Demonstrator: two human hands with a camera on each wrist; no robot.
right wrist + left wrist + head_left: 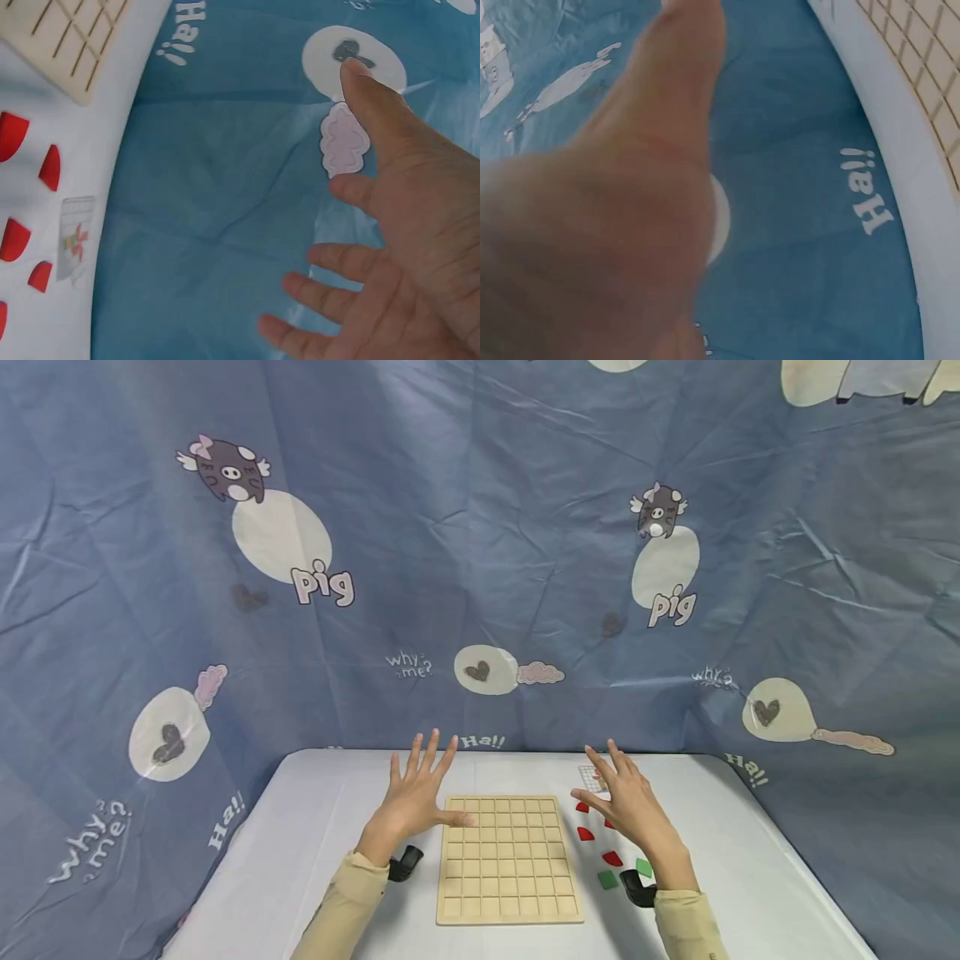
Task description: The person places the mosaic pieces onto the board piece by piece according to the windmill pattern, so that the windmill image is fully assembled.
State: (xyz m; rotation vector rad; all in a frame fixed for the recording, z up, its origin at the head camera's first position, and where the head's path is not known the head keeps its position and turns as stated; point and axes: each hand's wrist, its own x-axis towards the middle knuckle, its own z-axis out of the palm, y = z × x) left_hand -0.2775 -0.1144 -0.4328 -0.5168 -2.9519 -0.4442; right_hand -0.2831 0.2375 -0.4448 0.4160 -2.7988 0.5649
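Observation:
My left hand (411, 802) is raised with its fingers spread, over the left edge of a wooden grid board (510, 860); its thumb overlaps the board's upper left cells in the head view. Nothing is held there. Fingers apart and bare, my right hand (630, 797) hovers on the board's right side, above several red quarter-round pieces (612, 858). Two green square pieces (607, 880) lie near the right wrist. A small printed card (592, 778) with a grid picture sits at the back, partly behind the right fingers. In the right wrist view the right palm (420, 255) shows no object.
The white table (315, 827) ends at a blue cloth (480, 568) printed with pigs and words, which hangs behind and at both sides. A black wrist strap part (406, 863) is by the left wrist, and another (638, 888) by the right.

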